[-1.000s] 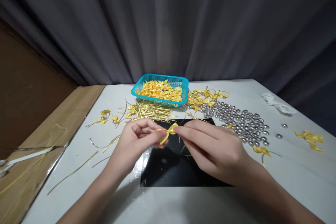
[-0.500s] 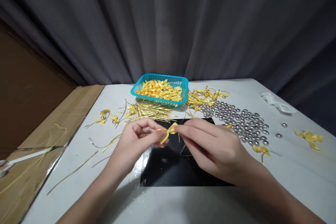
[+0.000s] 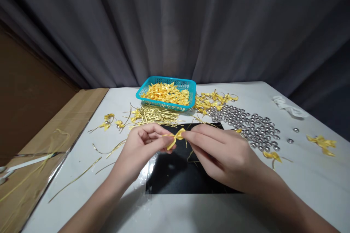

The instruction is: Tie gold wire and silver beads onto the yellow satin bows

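Note:
A small yellow ribbon bow is pinched between both hands above a black mat. My left hand closes thumb and fingers on its left side. My right hand grips the right loop between thumb and forefinger. A thin gold wire shows under the right hand, and I cannot tell whether it joins the bow. Just beyond the hands lies a pile of gold twist ties.
A blue basket of yellow bows stands at the back. Silver beads spread to the right, with wired bows behind them. Loose gold wires lie left. Cardboard borders the left; a grey curtain hangs behind.

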`<action>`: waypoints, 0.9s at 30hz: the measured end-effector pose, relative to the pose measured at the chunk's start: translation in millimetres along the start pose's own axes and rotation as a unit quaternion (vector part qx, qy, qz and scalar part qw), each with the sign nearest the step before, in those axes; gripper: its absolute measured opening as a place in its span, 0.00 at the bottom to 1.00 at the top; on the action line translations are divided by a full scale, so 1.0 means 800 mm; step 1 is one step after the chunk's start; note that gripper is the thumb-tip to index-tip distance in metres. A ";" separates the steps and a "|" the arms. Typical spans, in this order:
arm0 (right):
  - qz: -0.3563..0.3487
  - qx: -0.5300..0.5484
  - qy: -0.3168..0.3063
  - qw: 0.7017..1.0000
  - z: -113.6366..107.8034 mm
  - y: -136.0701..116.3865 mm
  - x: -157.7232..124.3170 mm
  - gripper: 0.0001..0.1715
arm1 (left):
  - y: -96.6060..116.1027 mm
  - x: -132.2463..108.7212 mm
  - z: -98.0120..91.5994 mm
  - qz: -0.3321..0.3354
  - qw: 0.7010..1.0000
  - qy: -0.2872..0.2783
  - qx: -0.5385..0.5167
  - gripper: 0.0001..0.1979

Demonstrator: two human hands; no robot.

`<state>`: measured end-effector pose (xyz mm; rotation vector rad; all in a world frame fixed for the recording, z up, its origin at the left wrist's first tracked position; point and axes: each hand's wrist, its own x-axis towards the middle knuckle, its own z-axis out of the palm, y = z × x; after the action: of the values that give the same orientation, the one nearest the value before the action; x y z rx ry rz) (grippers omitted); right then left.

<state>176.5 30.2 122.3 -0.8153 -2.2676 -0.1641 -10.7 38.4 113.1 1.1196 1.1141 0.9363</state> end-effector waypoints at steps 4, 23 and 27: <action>-0.002 0.000 -0.002 1.000 -0.002 -0.003 0.002 0.14 | -0.001 0.000 0.001 0.006 1.000 0.000 -0.006 0.02; 0.025 -0.022 0.077 0.997 0.020 -0.018 -0.008 0.11 | -0.011 -0.006 0.011 0.156 0.987 0.045 -0.007 0.04; 0.068 -0.033 0.122 0.990 0.030 -0.029 -0.014 0.10 | -0.015 -0.014 0.021 0.261 0.956 0.115 0.069 0.06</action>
<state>154.6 14.1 99.5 -0.9294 -1.9788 -0.2626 3.7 21.6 104.5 1.4866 1.1006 1.4463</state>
